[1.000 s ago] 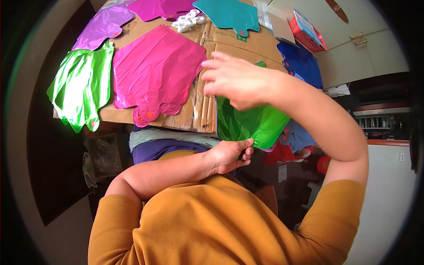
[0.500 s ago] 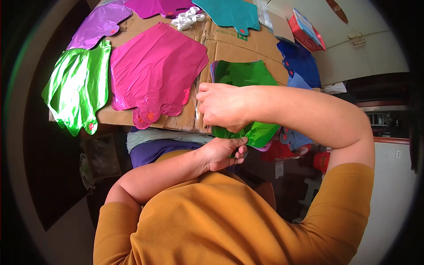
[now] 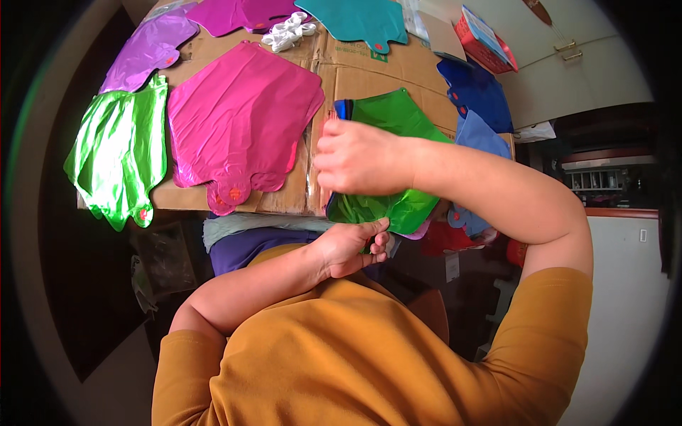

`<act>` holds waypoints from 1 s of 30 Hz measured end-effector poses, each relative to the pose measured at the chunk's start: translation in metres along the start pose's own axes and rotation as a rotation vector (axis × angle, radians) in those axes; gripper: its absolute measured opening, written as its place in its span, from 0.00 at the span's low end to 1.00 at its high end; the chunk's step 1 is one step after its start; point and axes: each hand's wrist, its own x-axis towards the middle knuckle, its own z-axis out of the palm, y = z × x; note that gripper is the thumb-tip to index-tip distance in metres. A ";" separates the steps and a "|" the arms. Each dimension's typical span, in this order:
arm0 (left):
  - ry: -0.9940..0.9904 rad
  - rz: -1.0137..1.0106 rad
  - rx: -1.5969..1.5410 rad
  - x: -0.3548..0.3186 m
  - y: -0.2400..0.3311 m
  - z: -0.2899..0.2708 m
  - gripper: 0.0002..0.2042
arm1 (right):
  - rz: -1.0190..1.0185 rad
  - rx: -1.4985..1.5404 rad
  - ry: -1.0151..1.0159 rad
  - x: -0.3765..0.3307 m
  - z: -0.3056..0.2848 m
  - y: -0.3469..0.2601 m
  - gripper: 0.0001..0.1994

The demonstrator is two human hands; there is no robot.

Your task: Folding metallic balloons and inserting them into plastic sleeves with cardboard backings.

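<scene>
A stack of flat, uninflated foil balloons lies at the table's near edge, a green foil balloon (image 3: 396, 116) on top, with blue and pink edges showing beneath. My left hand (image 3: 349, 250) pinches the stack's near end between thumb and fingers. Across the stack reaches my right hand (image 3: 366, 157), closed with its fingers curled at the left edge; whatever they grip is hidden behind the knuckles. Left of it a large magenta foil balloon (image 3: 241, 113) lies flat. Beyond that, a shiny light-green foil balloon (image 3: 117, 142) hangs over the table's edge.
Flattened cardboard (image 3: 348, 71) covers the table. Purple (image 3: 149, 46), teal (image 3: 359, 20) and dark blue (image 3: 479, 92) foil balloons lie around its sides. A bundle of white ribbon (image 3: 289, 32) sits at the back. A red basket (image 3: 486, 46) stands at the far right, beside white cabinets (image 3: 568, 85).
My right hand has moved slightly up and left along the stack's edge, uncovering a strip of blue and red foil. My left hand keeps its pinch. The whole view has shifted a little.
</scene>
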 end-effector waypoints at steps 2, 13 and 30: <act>-0.010 0.000 0.003 0.001 -0.001 -0.001 0.10 | 0.049 -0.046 0.097 -0.011 0.008 0.007 0.05; -0.042 0.034 0.015 0.001 -0.003 -0.003 0.09 | 0.098 -0.115 0.148 -0.059 0.010 0.016 0.04; 0.018 0.070 -0.032 0.002 -0.004 0.007 0.10 | 0.216 -0.072 0.056 -0.088 0.002 -0.014 0.06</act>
